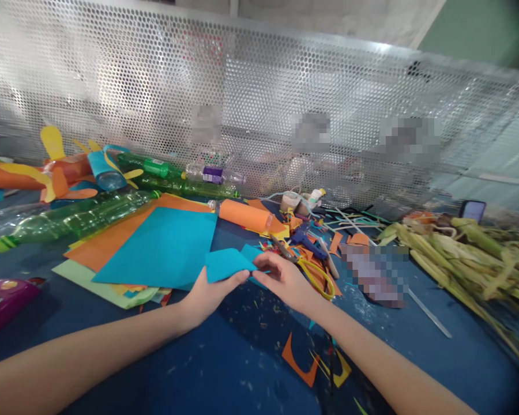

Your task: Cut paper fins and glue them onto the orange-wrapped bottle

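Note:
Both hands meet over the table around a small folded piece of blue paper (227, 263). My left hand (210, 297) pinches its lower edge between thumb and fingers. At its right end, my right hand (281, 279) is closed with thumb and fingertips on the paper. A second blue flap shows behind the right fingers. A large blue sheet (164, 245) lies just beyond the left hand, on top of orange and pale green sheets. Beside the right hand are yellow-handled scissors (318, 276), partly covered by paper scraps.
Green plastic bottles (86, 216) and bottles with paper fins stand at the left. An orange-wrapped bottle (244, 215) and a blue glue gun (309, 242) lie behind the hands. Corn husks (458, 253) cover the right. A perforated metal screen (259, 104) runs along the back.

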{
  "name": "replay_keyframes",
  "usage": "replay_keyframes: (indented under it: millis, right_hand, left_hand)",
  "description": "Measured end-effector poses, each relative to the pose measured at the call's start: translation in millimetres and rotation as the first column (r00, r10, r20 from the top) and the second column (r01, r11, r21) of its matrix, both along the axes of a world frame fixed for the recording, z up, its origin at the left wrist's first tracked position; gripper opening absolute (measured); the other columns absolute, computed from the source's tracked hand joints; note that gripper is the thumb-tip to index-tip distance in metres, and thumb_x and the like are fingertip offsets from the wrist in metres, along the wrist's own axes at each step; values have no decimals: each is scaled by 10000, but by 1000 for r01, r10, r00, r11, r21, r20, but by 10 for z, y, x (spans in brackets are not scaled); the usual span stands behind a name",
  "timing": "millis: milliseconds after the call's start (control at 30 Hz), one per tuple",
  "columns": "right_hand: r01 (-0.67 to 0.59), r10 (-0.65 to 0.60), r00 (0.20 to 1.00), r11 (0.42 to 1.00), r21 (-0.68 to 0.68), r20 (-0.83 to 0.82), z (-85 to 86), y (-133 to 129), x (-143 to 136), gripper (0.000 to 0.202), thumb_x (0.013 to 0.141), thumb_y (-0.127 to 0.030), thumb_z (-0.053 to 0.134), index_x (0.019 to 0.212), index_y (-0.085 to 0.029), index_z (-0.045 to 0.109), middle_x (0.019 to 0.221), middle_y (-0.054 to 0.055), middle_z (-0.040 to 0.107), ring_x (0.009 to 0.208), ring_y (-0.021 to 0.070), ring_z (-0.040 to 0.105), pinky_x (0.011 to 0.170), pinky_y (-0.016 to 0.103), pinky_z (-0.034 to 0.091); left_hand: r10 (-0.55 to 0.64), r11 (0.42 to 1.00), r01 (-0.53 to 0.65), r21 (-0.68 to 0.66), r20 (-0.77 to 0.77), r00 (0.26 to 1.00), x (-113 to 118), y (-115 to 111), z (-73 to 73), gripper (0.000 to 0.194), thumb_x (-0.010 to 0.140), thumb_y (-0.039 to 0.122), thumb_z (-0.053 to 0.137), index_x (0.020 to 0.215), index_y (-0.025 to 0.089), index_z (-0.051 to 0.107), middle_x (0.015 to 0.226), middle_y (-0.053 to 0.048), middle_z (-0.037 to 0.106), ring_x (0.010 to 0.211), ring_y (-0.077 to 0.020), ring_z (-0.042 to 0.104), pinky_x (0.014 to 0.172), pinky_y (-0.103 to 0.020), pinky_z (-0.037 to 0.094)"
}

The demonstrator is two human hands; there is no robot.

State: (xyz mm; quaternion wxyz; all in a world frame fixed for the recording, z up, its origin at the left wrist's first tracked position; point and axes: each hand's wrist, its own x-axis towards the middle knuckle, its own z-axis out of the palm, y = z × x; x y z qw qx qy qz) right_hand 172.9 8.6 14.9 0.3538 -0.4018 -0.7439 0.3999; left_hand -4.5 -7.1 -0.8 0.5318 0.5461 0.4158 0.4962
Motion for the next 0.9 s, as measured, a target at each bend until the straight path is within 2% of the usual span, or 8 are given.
replay_keyframes:
  millis: [67,200,300,433,600,733,800,900]
  right_hand:
    - [-7,7,1000,1000,-6,20,1,-4,2,168,826,-352,516,909,-208,542,861,23,604,819,162,603,724,285,497]
    - [20,-28,995,997,78,98,27,-38,-5,173,837,-337,500,941,-212,558,915,41,620,870,175,600,799,320,481]
    - [84,-95,991,990,115,94,33,-66,-14,218,830,-362,509,986,-215,550,1006,58,599,920,189,580,823,345,473]
    - [55,-62,995,994,98,78,17,-97,-38,260,800,-365,557,1014,-218,538,1001,52,596,907,186,572,796,342,486]
    - [-30,30,1000,998,-55,0,-23,-78,-47,274,775,-367,592,997,-215,541,960,36,602,876,175,583,759,321,503]
    - [-73,58,995,979,-190,-85,-14,-51,-31,270,752,-359,620,972,-217,553,984,31,591,917,168,572,825,328,470]
    - [-82,38,988,952,-295,-151,11,-57,-26,292,725,-353,649,967,-218,556,991,27,583,905,161,574,816,321,473]
    - [-108,-15,968,879,-465,-252,41,-76,-24,291,703,-345,669,940,-218,559,961,14,584,867,140,583,779,292,491]
  left_hand:
    - [-42,999,41,-21,-22,999,-17,18,-25,257,754,402,592,755,157,668,842,-57,694,849,-214,626,850,-324,461]
    - [-25,985,30,-170,32,999,-20,46,-65,312,788,431,531,798,160,684,894,-56,698,894,-222,626,866,-321,457]
    - [5,999,-5,-32,-22,1000,3,47,-61,241,754,385,586,855,188,683,960,-39,689,949,-226,611,881,-315,452]
    - [-72,986,82,149,-69,995,19,27,-50,260,748,323,605,982,218,649,1043,-26,663,995,-216,591,907,-313,436]
    - [-92,972,113,204,-110,990,15,-2,-34,191,768,301,586,920,206,650,992,-35,674,924,-210,612,861,-304,459]
    - [-108,971,123,207,-82,991,39,-17,4,183,764,306,582,898,205,655,1016,-40,665,943,-225,605,872,-319,456]
    - [-127,976,135,171,-58,990,53,-23,13,185,754,311,590,888,202,657,1024,-46,664,942,-230,608,877,-326,458]
    - [-155,978,159,135,-40,987,61,-37,9,245,732,306,618,953,203,648,1065,-56,650,986,-234,596,901,-331,450]
